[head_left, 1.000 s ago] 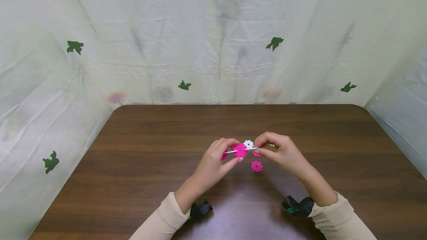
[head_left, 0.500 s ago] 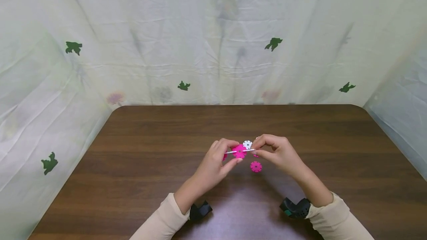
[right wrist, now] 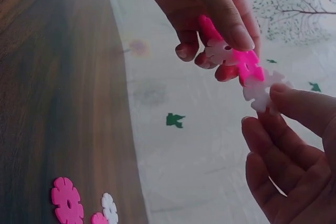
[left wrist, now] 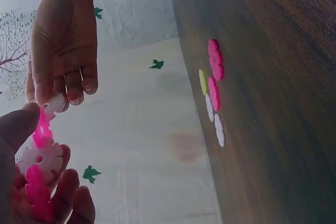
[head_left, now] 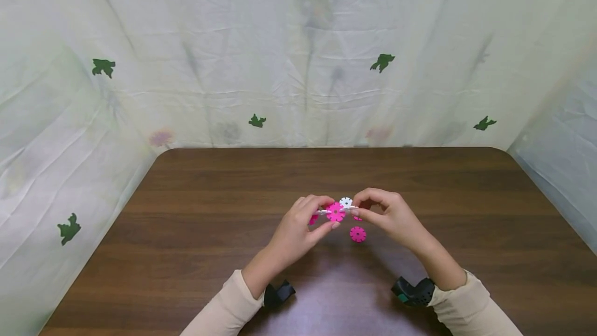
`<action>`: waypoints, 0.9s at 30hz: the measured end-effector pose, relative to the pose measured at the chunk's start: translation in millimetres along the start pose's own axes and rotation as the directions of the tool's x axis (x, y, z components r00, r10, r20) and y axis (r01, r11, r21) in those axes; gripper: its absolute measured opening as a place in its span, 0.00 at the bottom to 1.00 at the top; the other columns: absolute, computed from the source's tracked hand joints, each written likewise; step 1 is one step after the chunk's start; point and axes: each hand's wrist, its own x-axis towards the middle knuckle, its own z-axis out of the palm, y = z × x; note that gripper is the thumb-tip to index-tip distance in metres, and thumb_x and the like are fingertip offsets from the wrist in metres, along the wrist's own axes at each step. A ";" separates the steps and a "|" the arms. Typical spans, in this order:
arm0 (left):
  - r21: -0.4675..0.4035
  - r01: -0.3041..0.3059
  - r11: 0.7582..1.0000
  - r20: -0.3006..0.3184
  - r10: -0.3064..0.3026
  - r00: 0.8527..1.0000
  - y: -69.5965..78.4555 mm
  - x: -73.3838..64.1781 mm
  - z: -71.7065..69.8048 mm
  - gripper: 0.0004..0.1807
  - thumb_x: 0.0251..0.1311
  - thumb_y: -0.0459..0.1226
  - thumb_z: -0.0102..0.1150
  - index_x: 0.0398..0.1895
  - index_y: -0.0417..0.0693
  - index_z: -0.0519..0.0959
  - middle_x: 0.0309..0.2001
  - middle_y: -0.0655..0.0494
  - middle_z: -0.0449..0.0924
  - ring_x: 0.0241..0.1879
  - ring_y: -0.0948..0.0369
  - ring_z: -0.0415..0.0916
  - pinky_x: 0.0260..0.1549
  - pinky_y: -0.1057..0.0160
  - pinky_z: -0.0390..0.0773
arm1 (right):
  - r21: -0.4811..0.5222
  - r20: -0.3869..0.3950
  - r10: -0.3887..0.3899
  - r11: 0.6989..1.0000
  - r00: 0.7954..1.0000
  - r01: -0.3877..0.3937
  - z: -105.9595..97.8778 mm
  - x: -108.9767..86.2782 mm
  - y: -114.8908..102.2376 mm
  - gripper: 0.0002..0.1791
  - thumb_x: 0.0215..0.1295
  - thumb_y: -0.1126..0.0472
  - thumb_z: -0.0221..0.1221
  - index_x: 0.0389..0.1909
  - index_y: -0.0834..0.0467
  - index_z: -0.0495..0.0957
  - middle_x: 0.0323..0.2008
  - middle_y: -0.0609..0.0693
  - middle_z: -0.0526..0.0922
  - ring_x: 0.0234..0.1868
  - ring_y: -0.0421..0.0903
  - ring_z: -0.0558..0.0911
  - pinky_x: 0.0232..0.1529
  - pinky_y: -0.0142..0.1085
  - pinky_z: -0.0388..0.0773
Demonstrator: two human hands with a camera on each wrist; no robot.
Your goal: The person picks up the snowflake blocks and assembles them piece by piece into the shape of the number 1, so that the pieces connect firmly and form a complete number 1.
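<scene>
My left hand (head_left: 296, 224) grips a short chain of notched flower-shaped plastic discs, pink and white by turns. Its thumb and fingers pinch the chain near a pink disc (head_left: 335, 212); a white disc (left wrist: 42, 160) and another pink one (left wrist: 38, 192) sit lower in the palm. At the chain's right end, my right hand (head_left: 389, 214) pinches a white disc (right wrist: 260, 94) between thumb and fingers. That white disc meets the pink disc's edge; how deep their slots interlock cannot be made out. Both hands are raised above the table.
Loose discs lie on the brown table (head_left: 224, 253) below the hands: a pink one (head_left: 357, 234), a white one (head_left: 346, 202), another pink one (left wrist: 213, 93), a yellow one (left wrist: 203, 82) and a second white one (left wrist: 209, 107). A patterned cloth (head_left: 280, 66) hangs behind the table.
My right hand has shifted slightly left, closer to my left hand. The white discs, seen edge-on before, now appear slightly tilted. The yellow disc has gone out of sight behind my right hand in the head view.
</scene>
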 end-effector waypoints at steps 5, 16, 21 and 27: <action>-0.010 0.008 1.000 -0.003 -0.008 1.000 -0.2 -0.2 0.5 0.20 0.50 0.39 0.65 0.46 0.44 0.73 0.40 0.59 0.75 0.36 0.65 0.67 0.34 0.71 0.69 | 0.006 -0.004 0.058 0.998 0.998 -0.058 1.3 -0.2 0.6 0.07 0.50 0.76 0.60 0.29 0.64 0.75 0.25 0.50 0.76 0.26 0.42 0.74 0.25 0.32 0.73; 0.026 -0.051 0.998 -0.031 0.052 0.998 1.4 0.3 0.9 0.23 0.46 0.38 0.68 0.47 0.43 0.73 0.43 0.56 0.75 0.42 0.65 0.71 0.43 0.63 0.68 | 0.112 0.003 0.106 0.988 0.994 -0.106 8.3 -4.1 31.8 0.06 0.53 0.72 0.60 0.32 0.62 0.75 0.27 0.50 0.77 0.26 0.43 0.75 0.25 0.33 0.74; 0.071 -0.119 0.990 -0.063 0.123 0.990 0.3 0.0 1.5 0.22 0.45 0.38 0.68 0.45 0.43 0.74 0.40 0.57 0.76 0.36 0.64 0.73 0.40 0.64 0.68 | 0.177 -0.003 0.112 0.978 0.994 -0.109 11.4 -4.5 33.8 0.06 0.53 0.71 0.60 0.32 0.64 0.74 0.26 0.53 0.76 0.25 0.45 0.76 0.25 0.34 0.75; 0.098 -0.130 0.987 -0.065 0.137 0.988 -0.6 0.0 1.9 0.20 0.44 0.37 0.69 0.43 0.44 0.76 0.37 0.58 0.78 0.32 0.67 0.72 0.32 0.69 0.68 | 0.235 0.016 0.175 0.956 0.985 -0.173 13.7 -4.7 32.9 0.06 0.54 0.70 0.60 0.31 0.66 0.73 0.25 0.55 0.75 0.23 0.43 0.76 0.25 0.35 0.76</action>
